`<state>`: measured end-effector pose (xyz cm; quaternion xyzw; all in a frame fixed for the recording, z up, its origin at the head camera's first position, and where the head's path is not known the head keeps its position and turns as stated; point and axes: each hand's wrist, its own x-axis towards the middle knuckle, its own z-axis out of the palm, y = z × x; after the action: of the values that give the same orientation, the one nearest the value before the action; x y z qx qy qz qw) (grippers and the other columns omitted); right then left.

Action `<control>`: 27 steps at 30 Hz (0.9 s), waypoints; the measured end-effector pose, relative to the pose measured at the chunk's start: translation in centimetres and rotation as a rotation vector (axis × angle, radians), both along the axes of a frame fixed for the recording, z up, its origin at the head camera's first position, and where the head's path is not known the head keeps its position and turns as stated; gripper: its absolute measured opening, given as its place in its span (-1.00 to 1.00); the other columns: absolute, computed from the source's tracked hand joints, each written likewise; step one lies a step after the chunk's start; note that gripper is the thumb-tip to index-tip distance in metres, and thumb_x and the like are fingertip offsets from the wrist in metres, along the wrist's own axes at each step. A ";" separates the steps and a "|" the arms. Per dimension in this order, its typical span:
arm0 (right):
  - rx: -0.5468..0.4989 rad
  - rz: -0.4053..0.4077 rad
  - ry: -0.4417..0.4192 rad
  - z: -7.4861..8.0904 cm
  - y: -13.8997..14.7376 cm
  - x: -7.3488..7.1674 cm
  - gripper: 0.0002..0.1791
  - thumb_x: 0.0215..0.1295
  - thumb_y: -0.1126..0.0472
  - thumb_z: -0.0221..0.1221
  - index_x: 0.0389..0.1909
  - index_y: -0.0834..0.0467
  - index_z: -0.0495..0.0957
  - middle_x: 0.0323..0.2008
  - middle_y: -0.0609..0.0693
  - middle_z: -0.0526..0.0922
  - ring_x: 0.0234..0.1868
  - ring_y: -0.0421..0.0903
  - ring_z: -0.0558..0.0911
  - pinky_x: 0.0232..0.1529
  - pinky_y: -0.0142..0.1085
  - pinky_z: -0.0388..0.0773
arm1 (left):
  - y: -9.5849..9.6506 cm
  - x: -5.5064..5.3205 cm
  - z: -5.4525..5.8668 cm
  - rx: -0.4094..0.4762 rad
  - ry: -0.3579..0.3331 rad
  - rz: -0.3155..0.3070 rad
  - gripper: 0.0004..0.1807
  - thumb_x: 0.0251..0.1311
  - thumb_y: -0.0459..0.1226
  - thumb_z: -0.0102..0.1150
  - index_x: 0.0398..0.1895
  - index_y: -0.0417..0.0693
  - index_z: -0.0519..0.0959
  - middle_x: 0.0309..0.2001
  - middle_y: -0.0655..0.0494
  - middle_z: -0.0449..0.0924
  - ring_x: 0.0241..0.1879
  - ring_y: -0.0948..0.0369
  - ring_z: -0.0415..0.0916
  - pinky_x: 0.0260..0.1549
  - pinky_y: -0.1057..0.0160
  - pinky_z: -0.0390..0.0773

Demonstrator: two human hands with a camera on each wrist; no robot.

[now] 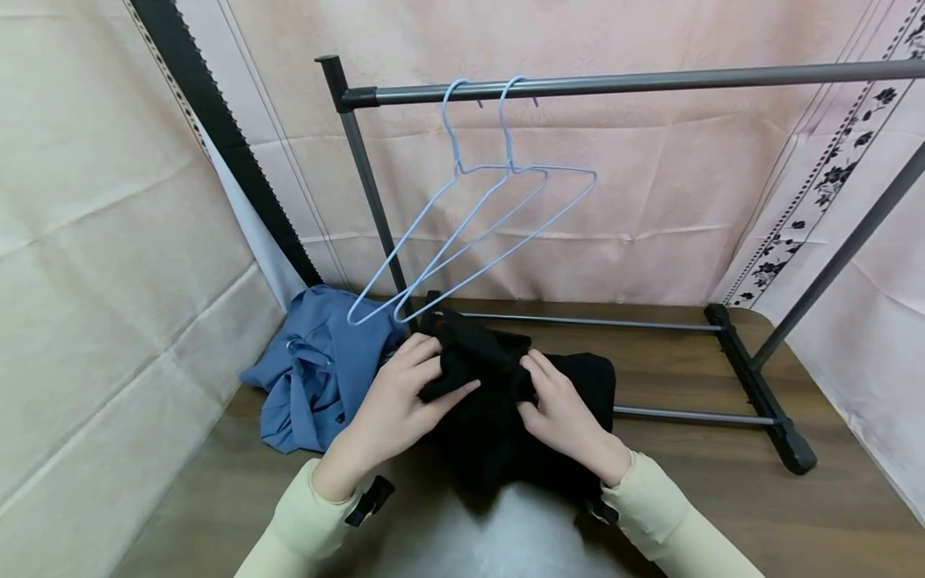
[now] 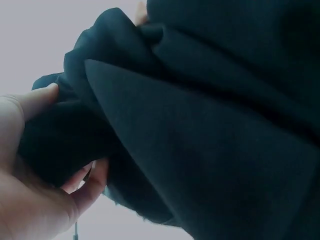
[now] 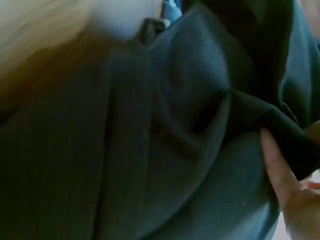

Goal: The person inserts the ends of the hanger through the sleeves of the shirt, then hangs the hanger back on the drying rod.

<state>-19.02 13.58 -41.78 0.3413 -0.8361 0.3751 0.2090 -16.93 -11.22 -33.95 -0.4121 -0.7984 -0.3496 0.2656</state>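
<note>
A black cloth garment (image 1: 480, 425) is bunched between my two hands, in front of the clothes rack. My left hand (image 1: 397, 397) holds its left side; in the left wrist view the thumb lies on the near face of the cloth (image 2: 190, 150), and the fingertips reach round a fold. On the other side, my right hand (image 1: 567, 413) pinches the garment near its upper middle. The right wrist view has one finger (image 3: 280, 167) lying along a fold. The garment's lower part hangs toward me, and its kind cannot be made out.
Two light blue hangers (image 1: 508, 148) hang on the rack's top bar (image 1: 650, 83), just above the hands. A crumpled blue garment (image 1: 311, 385) lies at the left. The rack's lower bar (image 1: 694, 416) and black foot (image 1: 759, 393) stand at the right. Pale cloth walls (image 1: 108, 281) surround the wooden surface.
</note>
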 end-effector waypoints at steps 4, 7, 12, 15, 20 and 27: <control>-0.127 0.042 0.040 0.8 -0.8 -0.5 -0.58 0.04 0.66 -0.04 -0.16 0.17 0.40 -0.26 -0.05 0.34 -0.44 -0.20 0.24 -0.45 -0.37 0.29 | 1.0 1.4 1.2 -0.030 0.075 -0.053 -0.80 0.13 -0.19 0.50 -0.25 -0.03 0.70 -0.15 0.16 0.61 -0.05 0.14 0.45 -0.08 0.19 0.51; -0.222 0.066 0.090 1.3 -1.1 -0.7 -0.67 0.25 0.65 -0.02 -0.20 0.15 0.44 -0.27 -0.04 0.38 -0.37 -0.17 0.30 -0.35 -0.34 0.32 | 2.0 2.3 1.6 -0.098 0.135 -0.098 -0.77 0.12 -0.16 0.51 -0.22 -0.03 0.71 -0.12 0.14 0.65 -0.03 0.14 0.47 0.01 0.21 0.51; -0.245 0.066 0.147 1.5 -1.1 -0.8 -0.80 0.61 0.29 -0.08 -0.21 0.13 0.51 -0.25 -0.02 0.44 -0.30 -0.15 0.38 -0.26 -0.32 0.36 | 3.6 3.4 1.0 -0.226 0.160 -0.155 -0.76 0.18 -0.06 0.44 -0.43 0.03 0.63 -0.16 0.17 0.66 -0.08 0.22 0.50 0.07 0.28 0.49; -0.271 0.074 0.070 1.0 -0.6 -0.8 -0.75 0.64 0.24 -0.14 -0.24 0.08 0.49 -0.26 -0.06 0.44 -0.30 -0.16 0.38 -0.24 -0.34 0.35 | 4.2 3.9 -0.1 -0.306 0.084 -0.189 -0.72 0.26 0.00 0.36 -0.46 0.08 0.59 -0.20 0.24 0.64 -0.14 0.28 0.50 -0.02 0.34 0.50; -0.231 0.087 -0.007 0.0 0.8 -0.9 -0.78 0.59 0.35 -0.10 -0.32 0.07 0.37 -0.29 -0.10 0.36 -0.31 -0.20 0.35 -0.26 -0.37 0.30 | 4.9 3.6 -2.6 -0.474 -0.115 -0.246 -0.72 0.37 0.08 0.20 -0.36 0.15 0.62 -0.23 0.31 0.58 -0.22 0.36 0.47 -0.20 0.44 0.45; -0.033 0.033 0.031 -1.9 2.8 -1.7 -0.77 0.33 0.51 0.17 -0.23 0.13 0.40 -0.28 -0.08 0.37 -0.34 -0.21 0.35 -0.30 -0.36 0.34 | 6.3 1.8 -6.8 -0.586 -0.244 -0.281 -0.69 0.41 0.06 0.16 -0.48 0.19 0.53 -0.46 0.40 0.38 -0.54 0.53 0.26 -0.53 0.58 0.25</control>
<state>-20.77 16.34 -43.65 0.3575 -0.8207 0.3870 0.2212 -15.17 -4.97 -40.75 -0.5320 -0.8261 -0.1854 -0.0123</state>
